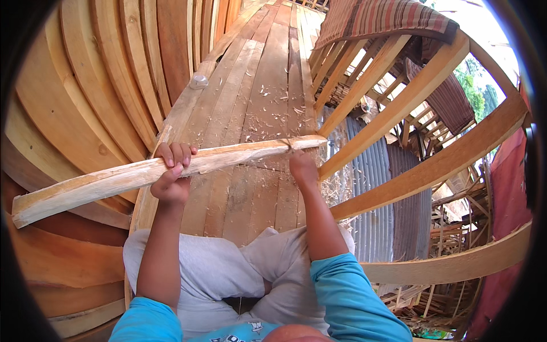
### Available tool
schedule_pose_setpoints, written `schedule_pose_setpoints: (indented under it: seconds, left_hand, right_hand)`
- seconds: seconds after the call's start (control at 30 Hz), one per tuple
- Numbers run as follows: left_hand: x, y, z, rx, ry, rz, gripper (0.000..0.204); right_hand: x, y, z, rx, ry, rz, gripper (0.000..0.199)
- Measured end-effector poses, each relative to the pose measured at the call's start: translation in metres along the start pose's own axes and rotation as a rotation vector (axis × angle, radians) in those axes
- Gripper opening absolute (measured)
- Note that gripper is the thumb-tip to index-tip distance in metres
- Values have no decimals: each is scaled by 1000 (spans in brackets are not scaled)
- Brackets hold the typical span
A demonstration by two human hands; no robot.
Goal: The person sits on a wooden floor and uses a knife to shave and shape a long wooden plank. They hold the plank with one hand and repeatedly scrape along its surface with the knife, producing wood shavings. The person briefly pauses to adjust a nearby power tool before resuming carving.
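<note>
A long, slightly curved piece of timber (239, 156) lies crosswise in front of me, pale and rough-hewn along its side. Its thick squared end reaches out to the left, while the narrower pointed end is at the right, near the upright ribs. Around its middle, my left hand (174, 174) is closed, with the fingers over the top and the thumb on the near side. My right hand (303, 166) is closed at the narrow end, with a fingertip showing on the upper face. Most of the right hand's fingers are hidden.
Wood shavings (268, 108) are scattered over the plank floor (228, 194). Curved wooden ribs (108, 68) rise on the left, and open ribs (393, 108) stand on the right with corrugated metal sheets (376, 199) beyond. A small clear container (199, 81) sits ahead. Striped cloth (387, 20) drapes the far right ribs.
</note>
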State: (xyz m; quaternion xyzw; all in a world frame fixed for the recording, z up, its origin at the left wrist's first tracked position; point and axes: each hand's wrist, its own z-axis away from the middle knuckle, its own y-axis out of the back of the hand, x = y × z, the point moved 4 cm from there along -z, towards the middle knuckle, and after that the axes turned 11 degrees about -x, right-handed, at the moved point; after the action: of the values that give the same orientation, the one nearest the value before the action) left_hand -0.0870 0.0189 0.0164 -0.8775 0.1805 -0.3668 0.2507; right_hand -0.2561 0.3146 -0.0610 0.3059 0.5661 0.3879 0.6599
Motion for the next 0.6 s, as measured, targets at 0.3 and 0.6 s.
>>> schedule_pose_setpoints:
  seconds: [0.3,0.6]
  left_hand:
    - [-2,8,9,3,-5,15,27]
    - [0,3,2,-7,4,1,27]
  right_hand:
    - [-70,-31,54,-93,117,-22,56]
    - [-13,-18,16,-55,-50,-212,57]
